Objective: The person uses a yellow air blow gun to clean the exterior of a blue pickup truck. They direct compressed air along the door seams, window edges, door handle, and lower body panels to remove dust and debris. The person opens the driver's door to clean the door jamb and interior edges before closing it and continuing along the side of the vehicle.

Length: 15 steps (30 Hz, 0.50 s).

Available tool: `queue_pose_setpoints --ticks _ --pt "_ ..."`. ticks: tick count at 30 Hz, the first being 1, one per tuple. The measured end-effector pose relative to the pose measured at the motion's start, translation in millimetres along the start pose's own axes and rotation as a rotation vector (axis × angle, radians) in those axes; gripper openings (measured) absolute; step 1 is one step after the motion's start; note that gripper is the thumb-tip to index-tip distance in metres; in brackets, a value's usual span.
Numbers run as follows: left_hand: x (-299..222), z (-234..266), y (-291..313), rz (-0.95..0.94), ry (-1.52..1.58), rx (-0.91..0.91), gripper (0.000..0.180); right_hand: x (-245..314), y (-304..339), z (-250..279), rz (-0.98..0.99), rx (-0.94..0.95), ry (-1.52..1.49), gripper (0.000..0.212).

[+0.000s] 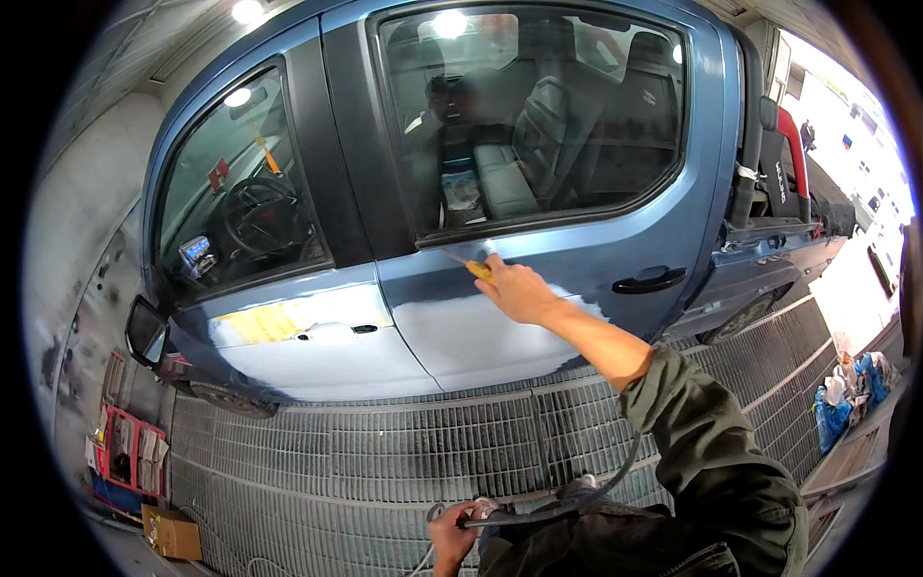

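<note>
My right hand (524, 293) reaches out to the rear door (596, 245) of a blue pickup truck, closed on a screwdriver-like tool with a yellow handle (479, 272). Its thin shaft points up and left, close to the front lower corner of the window trim (538, 223). Low in the view, my left hand (452, 536) grips one end of a long, dark, bendy strip (538, 516), hose or rubber trim, I cannot tell which. The strip curves off to the right and up behind my right arm. White-grey primer patches (481, 337) cover the lower parts of both doors.
Metal floor grating (385, 452) lies under the truck and me. At the left stand a red rack (133, 452) and a cardboard box (171, 532). The side mirror (147, 332) juts out at the left. Blue and white bags (835, 413) lie at the right.
</note>
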<state>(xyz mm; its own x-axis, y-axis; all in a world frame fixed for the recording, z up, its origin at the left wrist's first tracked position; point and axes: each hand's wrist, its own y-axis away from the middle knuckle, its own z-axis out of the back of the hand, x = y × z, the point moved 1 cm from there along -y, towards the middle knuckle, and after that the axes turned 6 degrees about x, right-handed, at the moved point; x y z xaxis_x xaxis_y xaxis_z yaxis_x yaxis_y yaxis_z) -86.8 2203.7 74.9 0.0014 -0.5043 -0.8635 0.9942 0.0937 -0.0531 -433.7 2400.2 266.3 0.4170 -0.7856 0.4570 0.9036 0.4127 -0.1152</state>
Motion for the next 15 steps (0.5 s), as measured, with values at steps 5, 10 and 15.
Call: queue_pose_setpoints --ticks 5,10,15 --pt "12.4 26.9 -8.4 -0.043 -0.035 -0.073 0.015 28.0 -18.6 -30.2 0.019 0.024 -0.044 0.035" --pt "17.3 22.6 -3.2 -0.074 -0.107 -0.167 0.016 40.0 -26.9 -44.3 0.031 0.001 -0.107 0.036" --pt "8.5 26.4 4.2 -0.016 -0.05 -0.186 0.015 50.1 -46.5 -53.7 0.088 0.0 -0.125 0.038"
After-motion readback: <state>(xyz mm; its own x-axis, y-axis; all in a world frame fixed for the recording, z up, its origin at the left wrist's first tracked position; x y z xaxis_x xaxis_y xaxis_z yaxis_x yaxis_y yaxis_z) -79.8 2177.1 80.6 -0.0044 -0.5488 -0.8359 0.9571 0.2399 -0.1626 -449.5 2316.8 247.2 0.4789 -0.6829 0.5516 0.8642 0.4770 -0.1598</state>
